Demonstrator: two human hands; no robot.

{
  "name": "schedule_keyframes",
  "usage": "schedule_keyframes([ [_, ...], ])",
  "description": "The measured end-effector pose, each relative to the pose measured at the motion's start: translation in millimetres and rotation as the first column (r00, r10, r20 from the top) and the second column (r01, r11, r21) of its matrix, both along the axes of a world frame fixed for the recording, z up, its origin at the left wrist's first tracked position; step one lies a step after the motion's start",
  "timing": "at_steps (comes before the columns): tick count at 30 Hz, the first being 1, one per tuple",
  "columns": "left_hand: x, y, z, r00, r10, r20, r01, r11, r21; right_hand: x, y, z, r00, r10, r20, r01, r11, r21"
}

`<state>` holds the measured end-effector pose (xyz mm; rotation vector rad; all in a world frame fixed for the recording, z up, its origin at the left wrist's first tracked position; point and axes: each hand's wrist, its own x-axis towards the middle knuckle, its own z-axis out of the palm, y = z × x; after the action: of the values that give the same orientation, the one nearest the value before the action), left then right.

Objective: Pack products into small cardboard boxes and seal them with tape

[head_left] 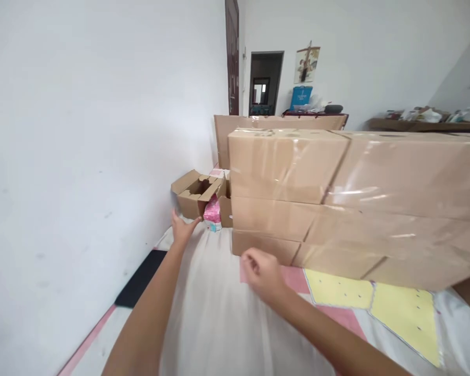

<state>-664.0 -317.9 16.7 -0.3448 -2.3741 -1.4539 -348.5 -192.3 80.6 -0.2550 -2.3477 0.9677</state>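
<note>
A small open cardboard box [190,202] with raised flaps sits by the wall at centre left. My left hand [183,230] is at its near end, thumb and fingers spread to either side of the front face; whether it touches the box is hard to tell. Right beside that box stands a pink and white packet [212,213], its kind unclear. My right hand [263,271] has curled fingers, slightly blurred, with nothing visible in them. It hovers before the lower left corner of a large stack of taped cardboard boxes [278,167].
White cloth [215,313] with pink and yellow patches [340,287] covers the surface. A flat black object [141,279] lies along the left wall. Behind the stack stands a cardboard panel [222,138]. Farther back are a doorway [264,68] and a blue container [301,96].
</note>
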Motion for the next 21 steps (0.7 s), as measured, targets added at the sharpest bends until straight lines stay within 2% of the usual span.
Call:
schedule_keyframes([
  [2, -18, 22, -5.0, 0.998, 0.03, 0.058, -0.032, 0.999, 0.04, -73, -34, -23.5, 0.998, -0.003, 0.066, 0.009, 0.995, -0.098],
  [4, -30, 39, -11.4, 0.994, 0.062, 0.085, -0.069, 0.995, 0.077, -134, -49, -45.8, 0.995, -0.032, 0.091, 0.047, 0.984, -0.172],
  [6, -39, 50, -18.4, 0.994, 0.078, 0.075, -0.085, 0.991, 0.1, -179, -50, -66.5, 0.99, -0.055, 0.128, 0.081, 0.975, -0.209],
  [8, -45, 55, -25.0, 0.997, 0.081, 0.01, -0.081, 0.989, 0.122, -206, -45, -84.2, 0.982, -0.112, 0.154, 0.147, 0.96, -0.24],
  [10, -51, 55, -29.7, 0.992, 0.094, -0.08, -0.083, 0.988, 0.129, -220, -38, -96.7, 0.971, -0.181, 0.159, 0.219, 0.938, -0.27],
  [13, -53, 53, -32.2, 0.981, 0.122, -0.149, -0.106, 0.988, 0.109, -228, -27, -103.8, 0.952, -0.248, 0.181, 0.292, 0.91, -0.294],
  [17, -45, 51, -30.7, 0.978, 0.139, -0.157, -0.123, 0.987, 0.108, -233, -14, -99.0, 0.932, -0.288, 0.222, 0.344, 0.895, -0.283],
  [21, -39, 42, -22.5, 0.977, 0.136, -0.163, -0.121, 0.988, 0.099, -238, -9, -85.1, 0.953, -0.259, 0.159, 0.293, 0.921, -0.258],
])
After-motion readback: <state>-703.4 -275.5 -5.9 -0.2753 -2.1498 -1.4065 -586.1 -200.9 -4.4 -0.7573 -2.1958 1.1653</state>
